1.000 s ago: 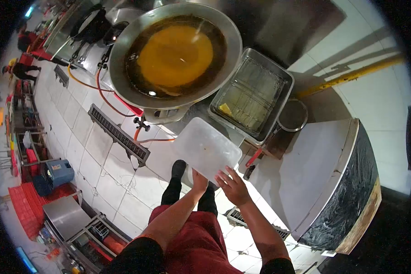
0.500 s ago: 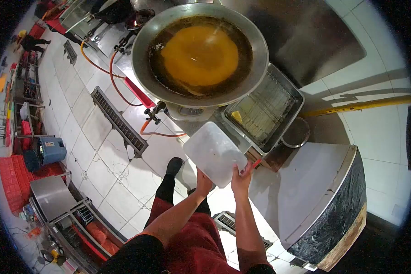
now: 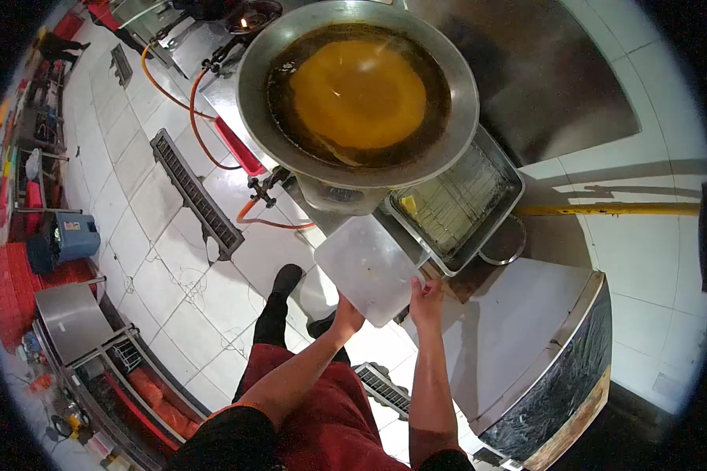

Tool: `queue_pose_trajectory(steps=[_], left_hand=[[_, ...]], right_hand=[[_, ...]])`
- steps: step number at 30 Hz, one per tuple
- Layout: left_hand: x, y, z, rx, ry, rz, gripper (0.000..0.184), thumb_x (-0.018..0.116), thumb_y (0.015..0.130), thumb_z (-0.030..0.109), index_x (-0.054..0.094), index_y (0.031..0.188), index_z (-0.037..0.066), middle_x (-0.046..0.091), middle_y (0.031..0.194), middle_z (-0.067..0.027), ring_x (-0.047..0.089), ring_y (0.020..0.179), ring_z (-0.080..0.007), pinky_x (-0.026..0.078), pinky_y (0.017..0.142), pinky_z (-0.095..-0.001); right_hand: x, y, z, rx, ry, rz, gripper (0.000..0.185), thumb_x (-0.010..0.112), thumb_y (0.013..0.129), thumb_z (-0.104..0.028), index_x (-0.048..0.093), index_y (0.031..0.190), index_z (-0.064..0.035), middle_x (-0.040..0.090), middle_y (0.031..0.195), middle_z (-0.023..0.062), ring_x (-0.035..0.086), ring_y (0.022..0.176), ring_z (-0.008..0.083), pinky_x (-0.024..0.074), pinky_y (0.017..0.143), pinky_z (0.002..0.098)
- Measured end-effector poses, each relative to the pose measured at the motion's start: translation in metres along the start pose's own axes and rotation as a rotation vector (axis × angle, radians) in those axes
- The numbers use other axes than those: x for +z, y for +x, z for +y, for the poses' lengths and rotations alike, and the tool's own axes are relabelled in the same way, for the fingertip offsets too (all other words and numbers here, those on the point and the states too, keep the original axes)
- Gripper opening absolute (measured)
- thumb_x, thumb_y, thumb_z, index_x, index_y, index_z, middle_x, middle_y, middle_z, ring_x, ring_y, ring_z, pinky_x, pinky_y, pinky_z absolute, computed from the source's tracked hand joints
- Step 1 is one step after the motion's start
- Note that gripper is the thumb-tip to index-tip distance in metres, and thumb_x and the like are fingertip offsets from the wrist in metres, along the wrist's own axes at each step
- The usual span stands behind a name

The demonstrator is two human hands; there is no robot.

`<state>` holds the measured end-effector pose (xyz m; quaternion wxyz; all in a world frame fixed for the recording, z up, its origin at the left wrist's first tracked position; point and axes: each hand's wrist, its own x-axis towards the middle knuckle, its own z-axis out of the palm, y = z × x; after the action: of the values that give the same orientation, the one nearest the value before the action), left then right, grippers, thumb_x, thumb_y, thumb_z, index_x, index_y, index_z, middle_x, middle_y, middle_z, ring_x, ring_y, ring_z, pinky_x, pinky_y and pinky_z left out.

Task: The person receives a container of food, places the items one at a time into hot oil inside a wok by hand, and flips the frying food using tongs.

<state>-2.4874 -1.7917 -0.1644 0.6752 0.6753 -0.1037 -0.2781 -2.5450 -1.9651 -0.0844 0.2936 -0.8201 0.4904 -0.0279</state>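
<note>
A pale translucent plastic container (image 3: pixel 369 271) is held in front of me, with a few small specks in it. My left hand (image 3: pixel 347 315) grips its lower left edge, the fingers partly hidden beneath it. At the right edge is my right hand (image 3: pixel 426 302), its fingers pinched together against the container's side. Beyond the container sits a large metal wok (image 3: pixel 251 102) of dark oil with an orange-brown patch (image 3: pixel 359 94). Right of the wok, a metal tray (image 3: pixel 499 200) holds a wire rack and a small yellow piece (image 3: pixel 409 205).
A round strainer (image 3: pixel 504 242) lies beside the tray. A white-topped counter (image 3: pixel 518 337) stands at the right. Orange hoses (image 3: pixel 192 118) run left of the wok. Floor drains (image 3: pixel 192 188), red baskets (image 3: pixel 8 290) and a blue container (image 3: pixel 77 235) are at left. Another person is partly visible upper left.
The view has shifted, so the wok and tray appear farther right. My right hand has moved from open fingers at the container's near side to a closed hold on its right edge.
</note>
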Motion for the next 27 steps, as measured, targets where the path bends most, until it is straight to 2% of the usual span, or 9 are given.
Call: queue_pose_trajectory(steps=[6, 8, 14, 18, 19, 20, 22, 24, 27], left_hand=[[0.001, 0.004, -0.038, 0.063, 0.168, -0.056, 0.073, 0.074, 0.075, 0.017, 0.031, 0.132, -0.001, 0.047, 0.125, -0.0166, 0.048, 0.115, -0.0283, 0.038, 0.098, -0.0394], [-0.003, 0.011, 0.002, 0.321, 0.593, -0.145, 0.057, 0.071, 0.076, 0.012, 0.046, 0.126, 0.005, 0.055, 0.124, -0.0097, 0.053, 0.111, -0.0224, 0.041, 0.096, -0.0403], [0.0, 0.01, -0.006, -0.026, -0.153, -0.115, 0.047, 0.07, 0.078, 0.02, 0.053, 0.118, 0.002, 0.058, 0.114, -0.0135, 0.054, 0.109, -0.0263, 0.041, 0.094, -0.038], [0.004, 0.033, 0.024, 0.005, 0.134, -0.046, 0.053, 0.068, 0.082, 0.026, 0.047, 0.124, 0.0, 0.058, 0.114, -0.0161, 0.054, 0.11, -0.0267, 0.044, 0.091, -0.0388], [0.0, 0.031, 0.047, -0.1, 0.222, -0.122, 0.058, 0.069, 0.082, 0.029, 0.044, 0.124, -0.002, 0.058, 0.114, -0.0185, 0.055, 0.109, -0.0279, 0.045, 0.091, -0.0392], [-0.008, 0.03, 0.086, -0.199, 0.312, -0.196, 0.063, 0.07, 0.081, 0.033, 0.042, 0.125, -0.004, 0.058, 0.114, -0.0209, 0.056, 0.109, -0.0292, 0.045, 0.09, -0.0396], [-0.021, 0.028, 0.114, -0.515, 0.636, -0.205, 0.076, 0.076, 0.074, 0.037, 0.04, 0.122, -0.009, 0.055, 0.114, -0.0292, 0.053, 0.11, -0.0378, 0.043, 0.093, -0.0425], [-0.024, 0.029, 0.131, -0.043, 0.903, -0.066, 0.074, 0.075, 0.073, 0.032, 0.04, 0.124, -0.008, 0.05, 0.119, -0.0282, 0.047, 0.113, -0.0414, 0.039, 0.097, -0.0447], [-0.014, 0.062, 0.148, 0.318, 0.953, 0.012, 0.07, 0.073, 0.072, 0.025, 0.039, 0.125, -0.007, 0.047, 0.121, -0.0281, 0.043, 0.114, -0.0433, 0.036, 0.098, -0.0475]], right_hand=[[-0.014, 0.003, -0.009, -0.097, 0.183, 0.069, 0.027, 0.057, 0.091, -0.028, 0.047, 0.084, -0.0034, 0.051, 0.069, 0.0084, 0.051, 0.061, 0.021, 0.0433, 0.059, 0.0388], [-0.051, -0.006, -0.05, 0.253, 0.799, -0.282, 0.021, 0.054, 0.093, -0.024, 0.047, 0.082, -0.0072, 0.047, 0.067, 0.0017, 0.046, 0.058, 0.013, 0.04, 0.053, 0.0293], [-0.103, -0.042, -0.04, 0.139, 0.85, -0.09, 0.013, 0.054, 0.094, -0.022, 0.052, 0.091, -0.0101, 0.046, 0.071, -0.0048, 0.043, 0.058, 0.0048, 0.033, 0.048, 0.0192], [-0.221, -0.103, 0.022, 0.059, 1.019, 0.012, 0.021, 0.05, 0.095, -0.024, 0.055, 0.11, -0.0101, 0.055, 0.091, -0.0036, 0.049, 0.073, 0.0053, 0.0385, 0.055, 0.0192], [-0.249, -0.124, 0.052, 0.166, 0.763, 0.363, 0.027, 0.052, 0.094, -0.03, 0.054, 0.11, -0.0088, 0.053, 0.092, -0.0038, 0.048, 0.07, 0.0063, 0.0381, 0.054, 0.0198], [-0.302, -0.141, 0.039, 0.029, 0.509, 0.301, 0.03, 0.054, 0.091, -0.033, 0.053, 0.107, -0.0079, 0.05, 0.087, -0.0044, 0.046, 0.068, 0.007, 0.0362, 0.053, 0.02], [-0.384, -0.187, 0.091, 0.16, 0.83, 0.426, 0.021, 0.054, 0.088, -0.024, 0.053, 0.1, -0.007, 0.048, 0.08, -0.0005, 0.047, 0.066, 0.0098, 0.038, 0.054, 0.0223], [-0.418, -0.219, 0.065, 0.174, 0.518, 0.855, 0.025, 0.051, 0.091, -0.019, 0.052, 0.11, -0.0028, 0.052, 0.082, 0.0053, 0.052, 0.065, 0.0135, 0.0446, 0.054, 0.0251], [-0.444, -0.263, 0.109, 0.138, -0.446, 0.986, 0.026, 0.051, 0.094, -0.018, 0.058, 0.11, 0.0002, 0.058, 0.089, 0.0111, 0.058, 0.078, 0.0202, 0.0519, 0.064, 0.0309]])
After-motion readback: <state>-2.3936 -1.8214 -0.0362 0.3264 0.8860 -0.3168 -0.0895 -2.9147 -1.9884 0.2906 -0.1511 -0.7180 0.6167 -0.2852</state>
